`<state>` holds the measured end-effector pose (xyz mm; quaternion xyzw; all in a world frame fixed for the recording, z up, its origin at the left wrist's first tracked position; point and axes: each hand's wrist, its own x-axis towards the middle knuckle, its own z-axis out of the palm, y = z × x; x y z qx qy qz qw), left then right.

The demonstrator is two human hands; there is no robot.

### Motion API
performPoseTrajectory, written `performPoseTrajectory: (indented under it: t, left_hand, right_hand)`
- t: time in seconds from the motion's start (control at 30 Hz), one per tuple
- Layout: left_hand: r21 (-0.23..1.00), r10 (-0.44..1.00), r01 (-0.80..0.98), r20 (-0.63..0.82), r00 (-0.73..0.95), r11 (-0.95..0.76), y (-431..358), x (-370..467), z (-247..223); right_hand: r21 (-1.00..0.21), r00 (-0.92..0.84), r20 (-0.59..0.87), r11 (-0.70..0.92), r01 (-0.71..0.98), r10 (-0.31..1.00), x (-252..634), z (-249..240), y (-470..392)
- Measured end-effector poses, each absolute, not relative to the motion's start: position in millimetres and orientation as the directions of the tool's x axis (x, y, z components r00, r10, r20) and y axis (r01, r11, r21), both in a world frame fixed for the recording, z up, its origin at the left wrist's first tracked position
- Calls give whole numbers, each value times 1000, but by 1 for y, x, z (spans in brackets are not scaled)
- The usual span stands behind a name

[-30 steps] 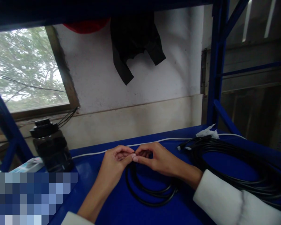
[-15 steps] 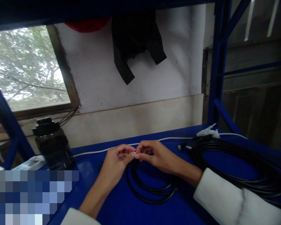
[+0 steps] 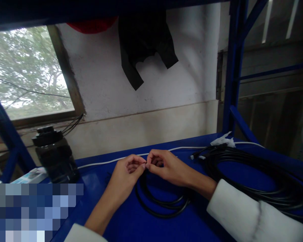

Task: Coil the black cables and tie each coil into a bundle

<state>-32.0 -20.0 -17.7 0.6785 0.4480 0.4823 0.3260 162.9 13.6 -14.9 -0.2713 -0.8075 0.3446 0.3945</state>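
Observation:
My left hand and my right hand meet with thumbs and forefingers pinched, fingertips almost touching. What lies between them is too small and hidden to make out; a dark speck shows at the tips. Right below them, a small coil of black cable rests on the blue shelf, its upper part passing behind my fingers and right wrist. Farther right sits a larger coil of black cable, with connector ends at its near-left side.
A dark water bottle stands at the left beside a white box. One white cord runs along the shelf's back. Crumpled white plastic lies behind the large coil. Blue posts frame the shelf; a black bag hangs on the wall.
Both hands stay pinched above the small coil, with my right fingers slightly more curled. The whole view has shifted a little.

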Motion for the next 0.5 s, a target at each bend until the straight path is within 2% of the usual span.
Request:
performPoseTrajectory:
  t: [0.5]
  left_hand:
    - [823,900,366,408,152,-435,-22,-27,-17]
  right_hand:
    - [-815,-531,377,544,199,759,162,-20,20]
